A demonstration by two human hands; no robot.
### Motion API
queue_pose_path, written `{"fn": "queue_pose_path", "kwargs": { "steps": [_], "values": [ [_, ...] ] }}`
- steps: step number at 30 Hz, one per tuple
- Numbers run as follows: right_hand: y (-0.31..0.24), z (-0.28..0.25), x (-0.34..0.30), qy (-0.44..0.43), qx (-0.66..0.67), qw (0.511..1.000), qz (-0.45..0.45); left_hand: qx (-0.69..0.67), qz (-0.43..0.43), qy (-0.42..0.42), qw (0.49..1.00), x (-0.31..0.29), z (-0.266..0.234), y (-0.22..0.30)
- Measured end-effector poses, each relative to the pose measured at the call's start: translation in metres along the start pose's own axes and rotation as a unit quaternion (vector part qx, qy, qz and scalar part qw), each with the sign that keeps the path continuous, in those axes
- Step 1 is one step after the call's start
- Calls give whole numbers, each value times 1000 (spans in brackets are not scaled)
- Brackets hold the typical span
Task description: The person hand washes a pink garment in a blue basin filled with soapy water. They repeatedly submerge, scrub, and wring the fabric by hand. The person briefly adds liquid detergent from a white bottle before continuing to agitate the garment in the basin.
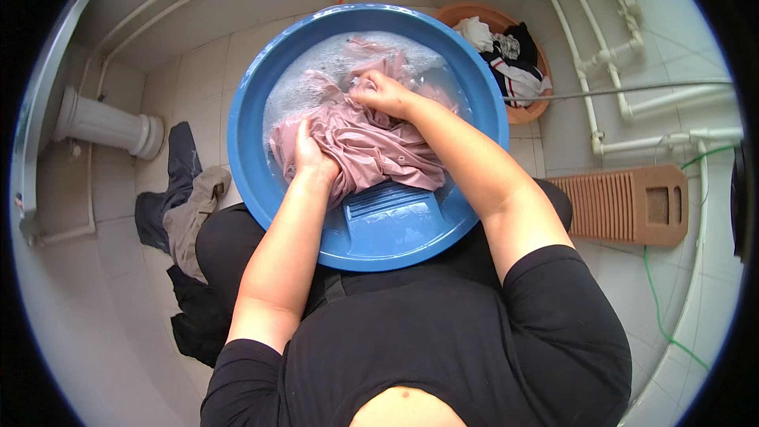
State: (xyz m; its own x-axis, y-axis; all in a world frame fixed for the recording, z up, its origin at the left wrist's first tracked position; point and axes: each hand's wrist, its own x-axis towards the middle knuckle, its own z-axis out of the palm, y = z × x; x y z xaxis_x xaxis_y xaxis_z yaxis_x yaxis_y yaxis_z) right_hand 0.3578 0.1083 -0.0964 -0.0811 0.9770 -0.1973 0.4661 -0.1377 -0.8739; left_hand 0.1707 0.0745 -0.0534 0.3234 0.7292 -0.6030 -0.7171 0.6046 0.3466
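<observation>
A wet pink garment (379, 146) lies bunched in a large blue basin (245, 166), partly over the ribbed washboard (393, 221) moulded into its near side. My left hand (315, 156) holds the garment's left edge, thumb on top and the other fingers hidden by cloth. Farther in, my right hand (383, 96) is closed on a fold of the same garment. Foamy water (296, 83) fills the basin's far part around the cloth.
An orange basin (531, 115) of black and white clothes stands at the far right. To the right lies a brown washboard (605, 205), near a green hose (660, 316). Grey trousers (180, 162) and beige cloth (192, 213) lie on the left floor. White pipes (609, 71) line the walls.
</observation>
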Motion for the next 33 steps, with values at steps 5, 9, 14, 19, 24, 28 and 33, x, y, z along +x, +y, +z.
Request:
{"fn": "queue_pose_path", "kwargs": {
  "steps": [5, 9, 14, 19, 24, 28, 33],
  "values": [
    [-1, -12, 3, -13, -296, 930, 217, 107, 52, 85, 989, 26, -24, -10],
    [-6, 4, 8, 42, -402, 902, 151, -14, -8, 10, 1000, 37, -35, -8],
    [-58, 53, -48, 91, -10, 979, -181, -44, -44, -80, 995, 13, -15, -2],
    [-103, 79, -109, 106, -149, 922, -341, 28, -137, -98, 985, 1, -17, -3],
    [-64, 61, -61, 286, -22, 958, -31, 135, -21, 11, 991, -4, -8, -32],
    [-94, 85, -98, 248, -132, 933, -227, 72, -44, -106, 991, -3, -28, -37],
    [-76, 74, -88, 259, -102, 945, -172, 126, -38, 9, 991, -10, -19, -36]
  ]
}}
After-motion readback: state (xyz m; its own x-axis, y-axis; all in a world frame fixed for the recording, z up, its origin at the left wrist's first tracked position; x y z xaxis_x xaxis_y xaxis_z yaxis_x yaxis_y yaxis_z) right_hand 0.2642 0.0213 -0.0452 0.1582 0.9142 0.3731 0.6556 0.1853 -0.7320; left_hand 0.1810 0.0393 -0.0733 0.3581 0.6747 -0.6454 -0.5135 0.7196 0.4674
